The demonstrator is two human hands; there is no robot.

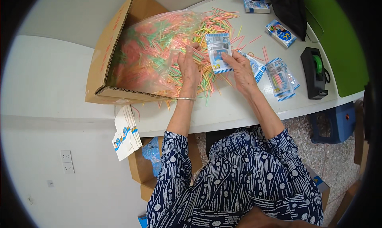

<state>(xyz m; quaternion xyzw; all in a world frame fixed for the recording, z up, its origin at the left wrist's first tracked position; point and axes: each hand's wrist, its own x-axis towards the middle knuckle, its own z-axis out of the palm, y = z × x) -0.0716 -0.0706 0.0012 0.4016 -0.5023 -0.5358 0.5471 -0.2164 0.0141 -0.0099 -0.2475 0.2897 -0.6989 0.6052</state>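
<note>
Thin pink, green, yellow and orange sticks [209, 76] lie in a loose heap on the table, spilling from the box. My left hand [189, 69] is in this heap beside the box opening, its fingers curled around some sticks; its fingertips are partly hidden. My right hand [240, 71] pinches a clear plastic packet [218, 49] with blue print between thumb and fingers, holding it above the heap. Under and beside that hand lies another blue-and-white packet [256, 67]. Farther right are several clear packets [279, 78] with blue striped ends, coloured sticks showing in one.
A cardboard box [109, 57] lies tipped, with a clear bag [147, 49] of sticks inside. A black tape dispenser [314, 75] stands at right. A filled packet [280, 34] and black cloth [288, 9] lie behind. White printed cards [126, 134] hang by the table edge; a blue stool [334, 122] stands below.
</note>
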